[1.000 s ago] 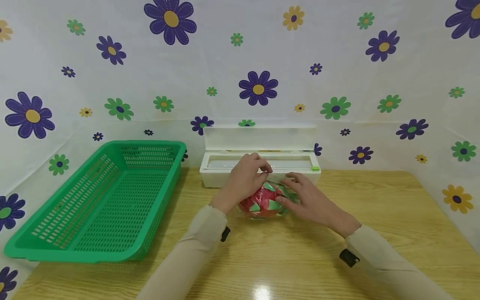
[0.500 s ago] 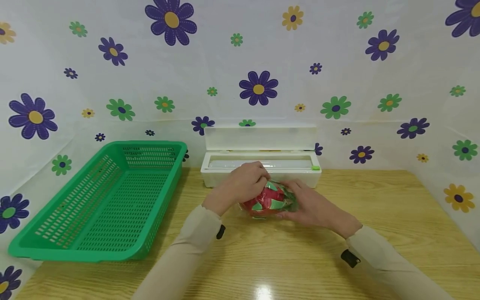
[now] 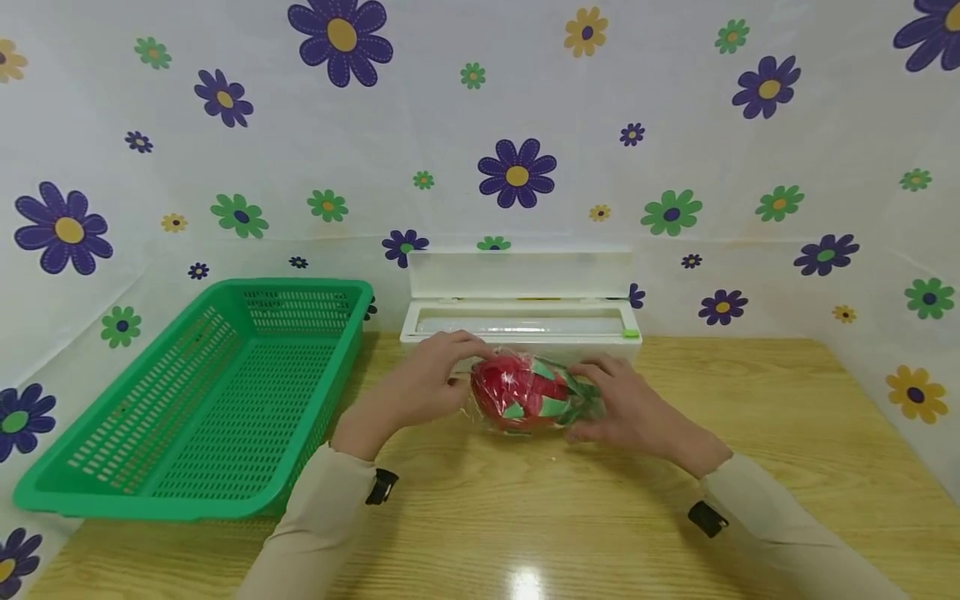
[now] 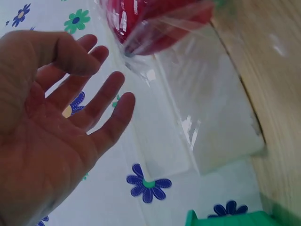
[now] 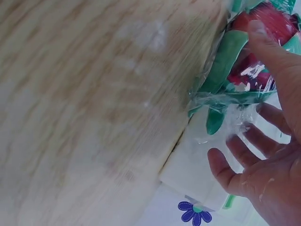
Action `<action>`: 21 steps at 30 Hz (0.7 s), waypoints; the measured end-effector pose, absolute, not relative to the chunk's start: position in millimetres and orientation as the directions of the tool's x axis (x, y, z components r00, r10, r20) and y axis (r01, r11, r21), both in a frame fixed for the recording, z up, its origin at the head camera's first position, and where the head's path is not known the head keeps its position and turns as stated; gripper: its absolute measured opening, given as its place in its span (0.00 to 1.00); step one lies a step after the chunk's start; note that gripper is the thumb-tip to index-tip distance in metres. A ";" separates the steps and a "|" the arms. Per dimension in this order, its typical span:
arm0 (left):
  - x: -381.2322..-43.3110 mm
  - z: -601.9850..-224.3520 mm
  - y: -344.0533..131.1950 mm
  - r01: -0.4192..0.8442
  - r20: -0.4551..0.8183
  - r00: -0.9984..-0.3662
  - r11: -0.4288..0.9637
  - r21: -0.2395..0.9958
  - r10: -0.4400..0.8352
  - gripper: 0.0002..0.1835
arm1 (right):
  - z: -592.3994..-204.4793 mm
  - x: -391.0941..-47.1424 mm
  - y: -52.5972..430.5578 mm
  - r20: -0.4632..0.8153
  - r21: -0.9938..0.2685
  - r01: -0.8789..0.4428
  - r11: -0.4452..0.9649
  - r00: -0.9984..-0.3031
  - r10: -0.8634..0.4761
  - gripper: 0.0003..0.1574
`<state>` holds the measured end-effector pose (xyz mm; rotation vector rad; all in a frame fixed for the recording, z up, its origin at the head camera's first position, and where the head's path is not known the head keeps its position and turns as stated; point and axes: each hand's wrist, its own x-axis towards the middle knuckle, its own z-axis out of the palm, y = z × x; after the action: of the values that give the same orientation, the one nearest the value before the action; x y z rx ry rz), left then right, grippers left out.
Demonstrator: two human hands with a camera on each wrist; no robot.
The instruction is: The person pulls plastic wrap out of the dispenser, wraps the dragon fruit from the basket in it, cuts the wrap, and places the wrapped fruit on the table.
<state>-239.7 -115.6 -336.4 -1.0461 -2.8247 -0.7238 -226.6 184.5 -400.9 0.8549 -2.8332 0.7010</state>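
The dragon fruit (image 3: 517, 387), red with green scales and wrapped in clear plastic film (image 4: 146, 70), was laid lengthwise from left to right on the wooden table (image 3: 525, 517), between the two hands and just on the near side of the white cling-film box (image 3: 562, 340). By its left end, the left hand (image 3: 416, 387) was held with fingers bent and spread; in the left wrist view a gap was shown between fingertips and fruit. Around the leafy right end, the right hand (image 3: 633, 408) was held spread, its thumb on the near side; whether the film was touched could not be told. The box's lid (image 3: 521, 275) was raised at the far side, and a roll (image 3: 517, 323) was seated inside. A green plastic basket (image 3: 142, 507) was set at the left.
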 end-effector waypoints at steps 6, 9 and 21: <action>-234.0 -348.0 -133.7 0.614 0.088 -0.769 0.691 0.382 0.634 0.37 | -402.7 -226.7 188.4 0.184 -0.415 -0.530 0.739 -0.845 -0.503 0.57; -232.3 -351.0 -135.6 0.591 0.062 -0.778 0.694 0.411 0.626 0.42 | -403.3 -227.5 187.8 0.136 -0.418 -0.500 0.758 -0.860 -0.492 0.57; -242.7 -367.0 -129.5 0.576 0.081 -0.795 0.707 0.411 0.601 0.47 | -406.4 -230.0 183.7 0.164 -0.369 -0.527 0.765 -0.848 -0.505 0.47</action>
<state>-242.7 -129.5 -367.0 -1.0198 -2.9565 -0.6804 -230.0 183.7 -406.4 0.8484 -2.9000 0.6321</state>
